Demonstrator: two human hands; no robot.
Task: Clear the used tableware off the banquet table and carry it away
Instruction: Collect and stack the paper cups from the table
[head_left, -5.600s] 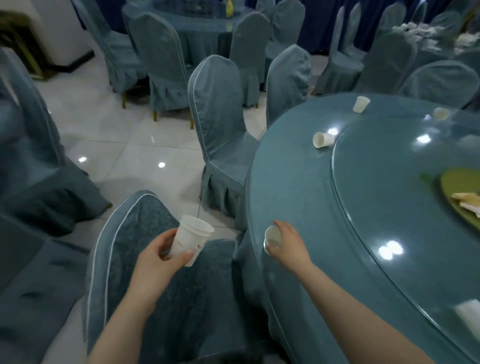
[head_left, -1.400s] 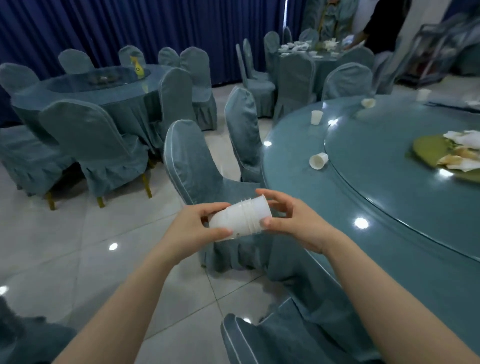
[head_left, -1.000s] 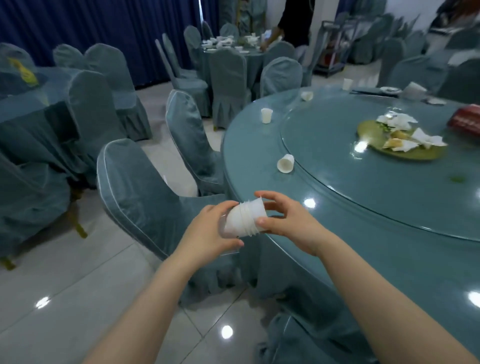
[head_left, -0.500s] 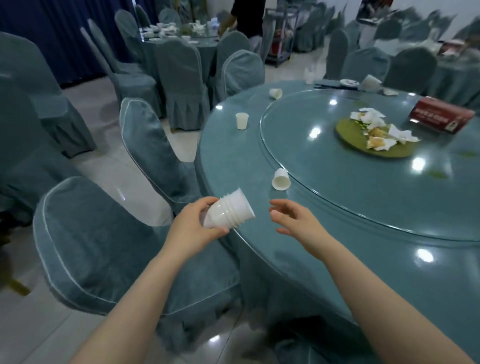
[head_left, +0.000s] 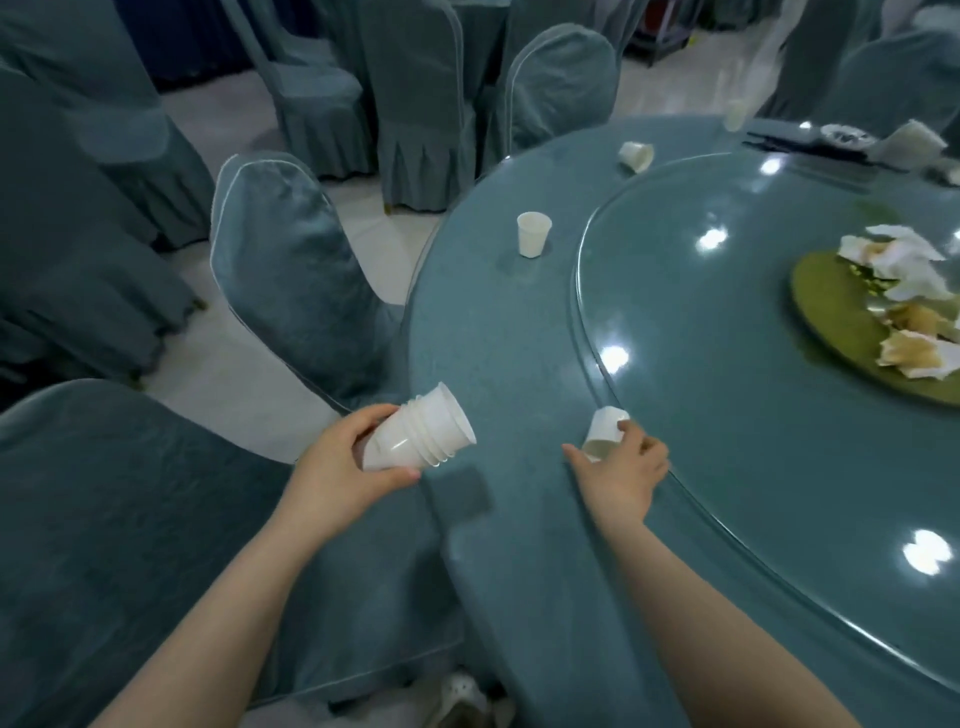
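My left hand (head_left: 343, 467) grips a stack of several nested white paper cups (head_left: 421, 435), tilted with the mouths pointing right, just off the table's edge. My right hand (head_left: 621, 470) is on a single white cup (head_left: 605, 428) lying on its side on the teal round table (head_left: 493, 332), by the rim of the glass turntable (head_left: 701, 395); fingers and thumb curl round it. Another cup (head_left: 533, 234) stands upright farther along the table, and one more (head_left: 636, 156) lies tipped beyond it.
A green plate (head_left: 831, 322) with crumpled napkins and food scraps sits on the turntable at right. Small dishes and napkins (head_left: 883, 140) lie at the far edge. Covered chairs (head_left: 291, 270) stand close along the table's left side, one chair back (head_left: 130, 519) directly below my left arm.
My right hand has reached forward from empty air and closed on the cup lying by the turntable rim. My view has stepped along the table; the left hand keeps the stack.
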